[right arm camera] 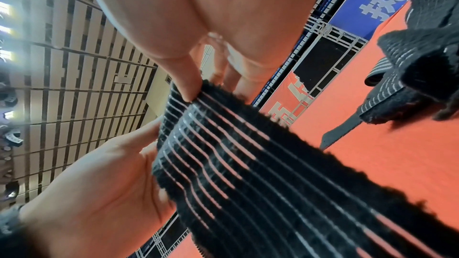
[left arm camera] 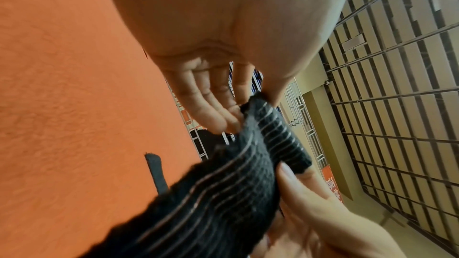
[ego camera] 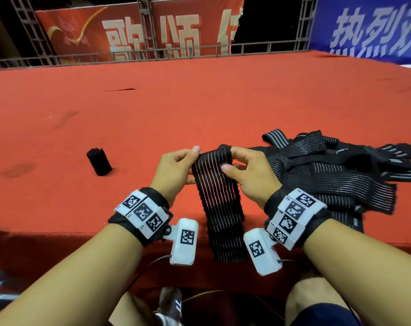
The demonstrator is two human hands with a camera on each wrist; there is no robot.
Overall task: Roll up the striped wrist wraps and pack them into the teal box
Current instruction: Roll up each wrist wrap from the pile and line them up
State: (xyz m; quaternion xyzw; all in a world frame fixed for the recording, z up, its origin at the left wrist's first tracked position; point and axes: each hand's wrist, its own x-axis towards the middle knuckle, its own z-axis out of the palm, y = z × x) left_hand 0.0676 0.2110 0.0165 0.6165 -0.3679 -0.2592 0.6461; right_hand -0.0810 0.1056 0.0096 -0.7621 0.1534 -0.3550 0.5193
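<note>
We held a black elastic wrist wrap with thin pale stripes (ego camera: 219, 198) at the lower centre of the head view, its far end folded over between our hands and its long tail hanging down past the near edge of the red felt-covered table (ego camera: 199, 102). Our left hand (ego camera: 176, 169) pinched the left edge of the fold, thumb on top and fingers curled beneath it. Our right hand (ego camera: 249, 171) pinched the right edge the same way, thumb pressed on the striped face and index finger hooked over the top of the fold. The left wrist view showed the fold (left arm camera: 275, 134) caught between thumb and fingertips (left arm camera: 223, 123); in the right wrist view the wrap (right arm camera: 248, 164) ran diagonally from the thumb toward the lower right.

Just right of our right hand, a loose pile of more black striped wraps (ego camera: 336, 170) lay spread on the table. Toward the left of centre, well apart from our hands, a rolled-up black wrap (ego camera: 99, 161) stood on end. Both wrists wore black bands with white marker blocks (ego camera: 142, 214). Along the upper frame ran a red banner with pale characters (ego camera: 138, 34) and, at upper right, a blue banner (ego camera: 369, 27).
</note>
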